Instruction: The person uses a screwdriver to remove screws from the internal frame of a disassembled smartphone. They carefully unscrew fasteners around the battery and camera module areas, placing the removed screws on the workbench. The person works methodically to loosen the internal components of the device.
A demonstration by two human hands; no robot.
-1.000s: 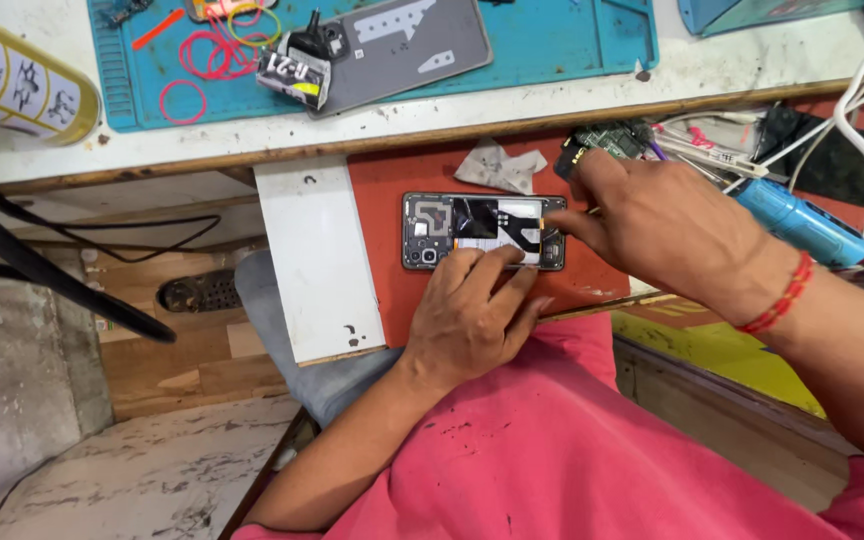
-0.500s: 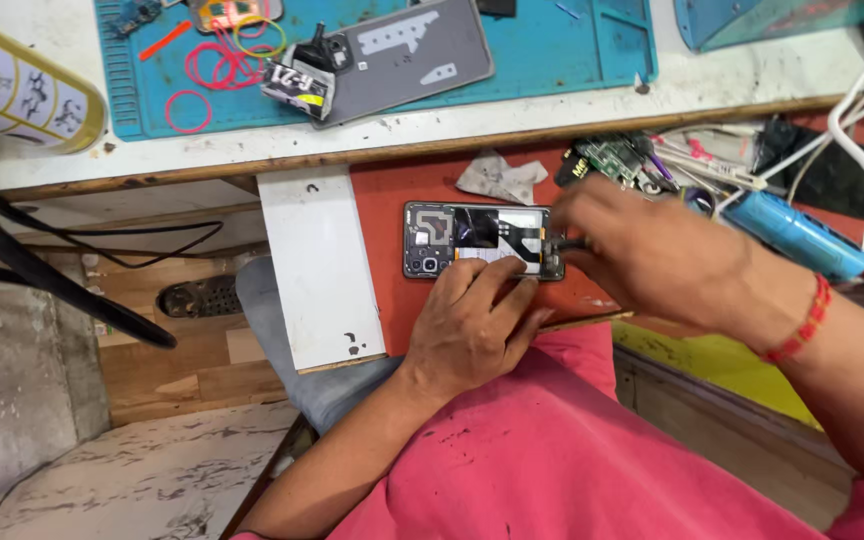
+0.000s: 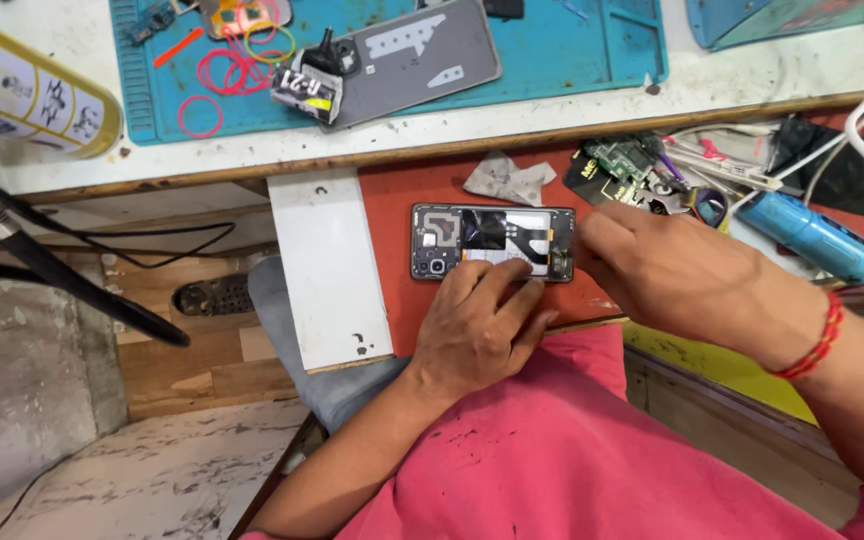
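One opened phone (image 3: 492,242), its back off and its dark inner parts showing, lies flat on the red mat (image 3: 402,200) that serves here as the landmark. Two hands work at it. The left hand (image 3: 477,325) comes up from the near edge of the red mat, its fingers (image 3: 497,280) laid close together and pressed down on the phone's near long edge. The right hand (image 3: 672,275) reaches in from the mat's right side, fingers bunched at the phone's right end; whether they pinch a tool or a part I cannot tell, since the fingertips hide it. A red thread band (image 3: 817,335) circles that wrist.

One white board (image 3: 330,265) lies just beside the red mat on its left, touching it. One crumpled grey wipe (image 3: 510,180) rests on the mat's far part, near the phone. One green circuit board (image 3: 624,157) sits at the mat's far right corner amid loose cables, and one blue cylinder-shaped tool (image 3: 814,237) lies to the right of that.

Beyond the red mat, on the white table (image 3: 252,150), spreads one teal work mat (image 3: 562,50). It carries one grey phone back cover (image 3: 417,55) and several pink rubber bands (image 3: 227,75), at least three. One yellow spray can (image 3: 22,90) lies far left of the red mat.
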